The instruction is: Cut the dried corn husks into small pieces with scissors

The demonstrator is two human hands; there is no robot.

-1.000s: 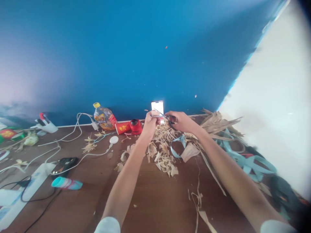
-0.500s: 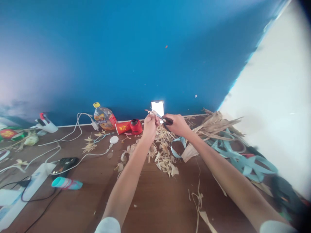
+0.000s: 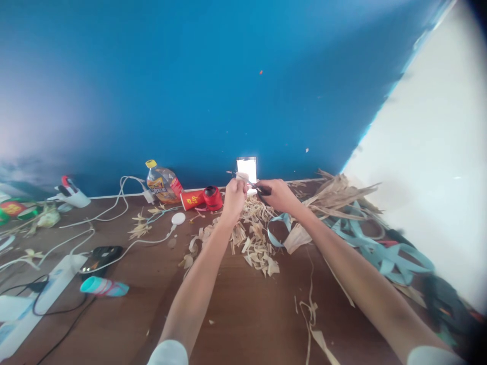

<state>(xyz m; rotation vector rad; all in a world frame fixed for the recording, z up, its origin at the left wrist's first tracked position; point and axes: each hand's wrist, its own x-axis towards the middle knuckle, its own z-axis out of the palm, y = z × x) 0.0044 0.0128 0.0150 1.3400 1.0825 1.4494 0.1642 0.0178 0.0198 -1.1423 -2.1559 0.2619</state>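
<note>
Those black-handled metal scissors (image 3: 262, 190) up at 12 o'clock could nip the left hand (image 3: 236, 194) imo, since it's pinching a small pale husk-like piece (image 3: 242, 176) right where they cut, tips aimed at 10, long axis running back to 4, right hand (image 3: 280, 194) wrapped round that end, curly tan shreds (image 3: 261, 251) below.

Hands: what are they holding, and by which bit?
The right hand holds scissors by the black handles. The left hand holds a pale piece; which part is unclear.

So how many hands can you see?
2. The left hand is near the bright screen, holding a pale piece; the right hand is beside it, holding black-handled scissors. No other hand shows.
</note>
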